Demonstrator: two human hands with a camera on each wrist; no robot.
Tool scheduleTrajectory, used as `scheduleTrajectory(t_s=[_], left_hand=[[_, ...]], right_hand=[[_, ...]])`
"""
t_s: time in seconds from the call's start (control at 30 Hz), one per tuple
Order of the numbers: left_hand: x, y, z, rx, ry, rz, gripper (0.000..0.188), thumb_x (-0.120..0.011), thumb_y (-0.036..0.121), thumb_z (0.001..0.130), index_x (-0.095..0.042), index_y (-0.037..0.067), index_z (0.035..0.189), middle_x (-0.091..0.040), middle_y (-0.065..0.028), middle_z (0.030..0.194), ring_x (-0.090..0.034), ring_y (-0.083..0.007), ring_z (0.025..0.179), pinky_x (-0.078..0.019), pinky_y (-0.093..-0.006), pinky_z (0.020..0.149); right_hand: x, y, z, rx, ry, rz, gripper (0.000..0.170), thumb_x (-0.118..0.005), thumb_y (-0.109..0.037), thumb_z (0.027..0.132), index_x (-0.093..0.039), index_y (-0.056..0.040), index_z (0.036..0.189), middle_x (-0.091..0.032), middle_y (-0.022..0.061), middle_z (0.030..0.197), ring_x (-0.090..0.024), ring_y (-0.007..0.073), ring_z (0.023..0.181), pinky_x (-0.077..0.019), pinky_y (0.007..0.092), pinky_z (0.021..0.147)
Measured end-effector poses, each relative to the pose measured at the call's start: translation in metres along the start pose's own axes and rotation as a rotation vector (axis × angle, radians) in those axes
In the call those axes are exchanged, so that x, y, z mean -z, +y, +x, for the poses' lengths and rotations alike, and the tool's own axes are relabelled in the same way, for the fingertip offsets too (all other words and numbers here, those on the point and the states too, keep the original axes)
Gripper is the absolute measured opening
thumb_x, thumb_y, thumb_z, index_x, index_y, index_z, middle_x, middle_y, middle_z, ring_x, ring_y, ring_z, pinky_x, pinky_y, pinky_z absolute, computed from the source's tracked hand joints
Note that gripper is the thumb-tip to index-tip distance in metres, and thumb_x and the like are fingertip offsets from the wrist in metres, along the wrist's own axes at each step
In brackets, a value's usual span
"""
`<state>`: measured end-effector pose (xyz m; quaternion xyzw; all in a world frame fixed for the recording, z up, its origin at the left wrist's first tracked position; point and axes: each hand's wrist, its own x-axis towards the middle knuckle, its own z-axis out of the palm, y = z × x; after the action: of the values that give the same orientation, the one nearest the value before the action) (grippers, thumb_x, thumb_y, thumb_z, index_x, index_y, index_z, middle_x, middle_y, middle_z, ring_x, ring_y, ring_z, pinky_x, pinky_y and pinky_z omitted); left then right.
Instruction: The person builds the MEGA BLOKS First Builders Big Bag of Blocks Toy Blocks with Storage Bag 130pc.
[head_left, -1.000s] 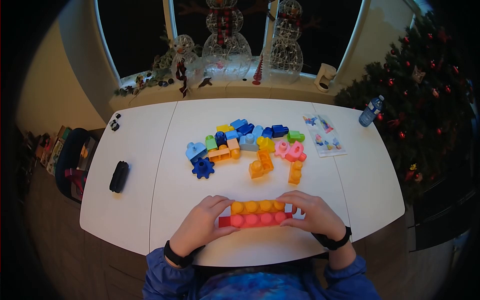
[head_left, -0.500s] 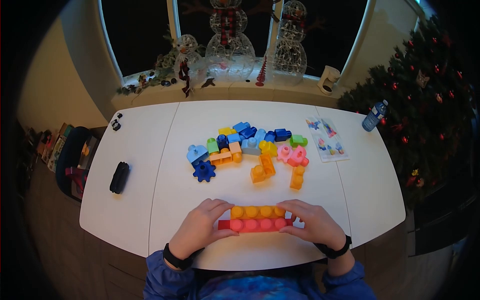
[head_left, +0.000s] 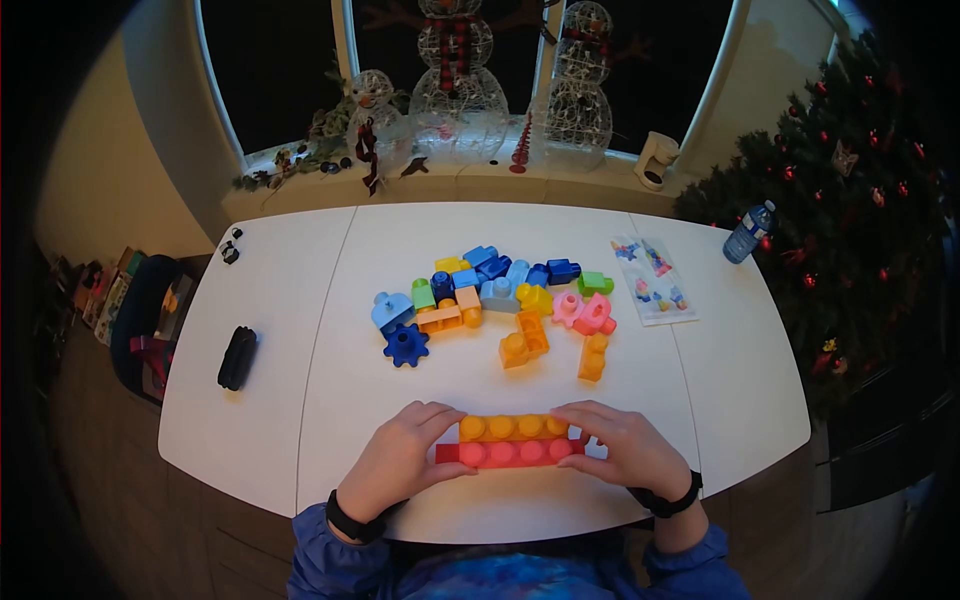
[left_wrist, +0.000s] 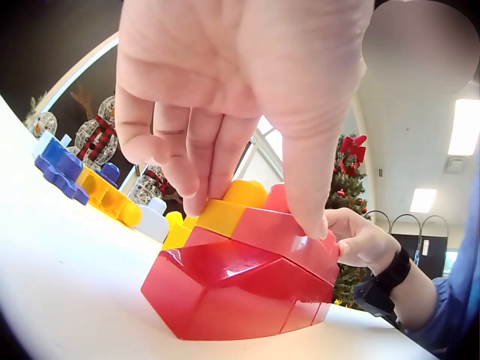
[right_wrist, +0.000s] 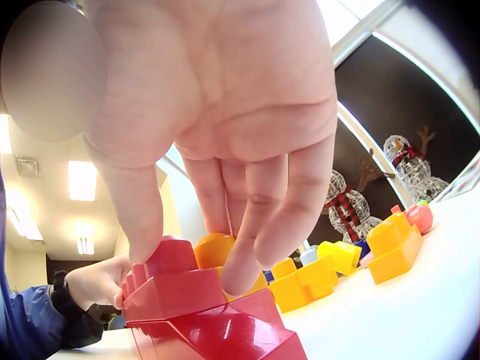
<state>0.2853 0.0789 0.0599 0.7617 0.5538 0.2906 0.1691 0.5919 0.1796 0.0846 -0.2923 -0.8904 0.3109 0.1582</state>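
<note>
A yellow brick [head_left: 515, 427] and a red brick [head_left: 515, 455] sit side by side on a red base [left_wrist: 225, 289], near the desk's [head_left: 400, 520] front edge. The left hand [head_left: 390, 460] pinches one end of the bricks, thumb on the red, fingers at the yellow; the right hand [head_left: 630, 448] pinches the other end likewise. Beyond lie loose orange blocks [head_left: 533, 333], a blue gear [head_left: 406, 345] and pink pieces [head_left: 585, 313]. A leaflet [head_left: 655, 280] and a bottle [head_left: 749, 232] are farther off.

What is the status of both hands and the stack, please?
Left hand grips stack at left end, right hand at right end. Yellow row, pink row over red base. Loose blocks lie beyond, seemingly out of the way.
</note>
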Motion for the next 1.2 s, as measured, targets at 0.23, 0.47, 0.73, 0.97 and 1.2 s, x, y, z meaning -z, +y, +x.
scheduleTrajectory(t_s=[0.23,0.47,0.73,0.97,1.2], left_hand=[[0.002,0.003,0.001,0.056,-0.023,-0.026,0.061,-0.093,0.03,0.073,-0.069,0.001,0.122,-0.071,-0.0167,0.116,-0.066,-0.0374,0.106,-0.0564,-0.0432,0.092],[0.003,0.003,0.002,0.039,-0.024,-0.018,0.06,-0.092,0.031,0.075,-0.068,0.002,0.123,-0.07,-0.0146,0.117,-0.066,-0.0352,0.104,-0.057,-0.042,0.089],[0.005,0.002,0.004,0.023,-0.042,0.012,0.062,-0.093,0.034,0.074,-0.069,0.002,0.121,-0.071,-0.0153,0.115,-0.067,-0.0354,0.105,-0.0572,-0.0414,0.091],[0.018,0.005,0.014,-0.023,-0.133,0.064,0.061,-0.091,0.039,0.076,-0.07,0.003,0.12,-0.07,-0.0137,0.114,-0.067,-0.0344,0.103,-0.0572,-0.0413,0.089],[0.033,-0.032,0.064,-0.066,-0.015,0.151,0.032,-0.076,0.021,0.091,-0.07,0.003,0.116,-0.07,-0.0113,0.114,-0.066,-0.0337,0.104,-0.0554,-0.0417,0.091]], right_hand=[[0.001,0.003,0.001,0.018,-0.02,-0.021,0.055,-0.082,-0.033,0.09,-0.064,-0.0107,0.136,-0.068,0.0087,0.129,-0.076,0.0249,0.086,-0.0608,0.0351,0.076],[0.001,0.0,0.0,0.016,-0.011,-0.055,0.055,-0.081,-0.035,0.09,-0.064,-0.0111,0.136,-0.068,0.0072,0.13,-0.076,0.0244,0.086,-0.0606,0.0347,0.074],[-0.001,0.001,0.0,0.038,0.002,-0.079,0.055,-0.08,-0.035,0.089,-0.064,-0.0114,0.136,-0.068,0.0057,0.128,-0.074,0.0266,0.083,-0.0604,0.0359,0.072],[-0.002,-0.002,-0.001,0.022,0.011,-0.063,0.055,-0.081,-0.032,0.088,-0.064,-0.0114,0.136,-0.068,0.0061,0.126,-0.074,0.0246,0.083,-0.06,0.0358,0.071],[-0.003,0.003,0.0,0.058,0.017,-0.09,0.054,-0.081,-0.033,0.088,-0.064,-0.0115,0.135,-0.068,0.0076,0.127,-0.075,0.0266,0.086,-0.0606,0.0367,0.074]])
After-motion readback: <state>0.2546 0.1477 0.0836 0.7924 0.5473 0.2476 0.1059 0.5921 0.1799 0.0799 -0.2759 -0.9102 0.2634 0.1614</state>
